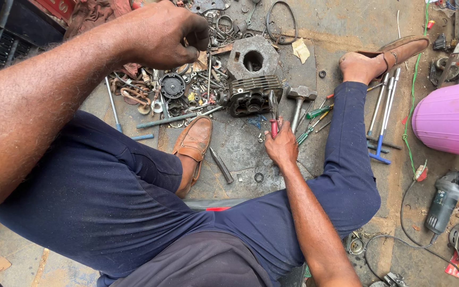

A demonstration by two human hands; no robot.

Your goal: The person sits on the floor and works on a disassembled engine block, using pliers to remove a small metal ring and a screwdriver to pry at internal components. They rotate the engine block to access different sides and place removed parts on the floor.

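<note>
My right hand (281, 146) rests low on the floor between my legs, shut on red-handled pliers (273, 116) whose jaws point up toward a finned engine cylinder head (253, 96). Behind the head stands a grey cylinder block (252, 58) with a round bore. My left hand (160, 33) is raised close to the camera at the upper left, fingers curled shut over a heap of small metal parts (187, 93); nothing shows in its grip. A hammer (299, 101) and green-handled screwdrivers (314, 119) lie just right of the pliers.
My legs in dark blue trousers and brown shoes (193, 146) spread around the work spot. Long T-handle wrenches (383, 114) lie right of my leg. A pink plastic container (450, 117) and an angle grinder (444, 199) sit at the right. A chisel (221, 165) lies by my left foot.
</note>
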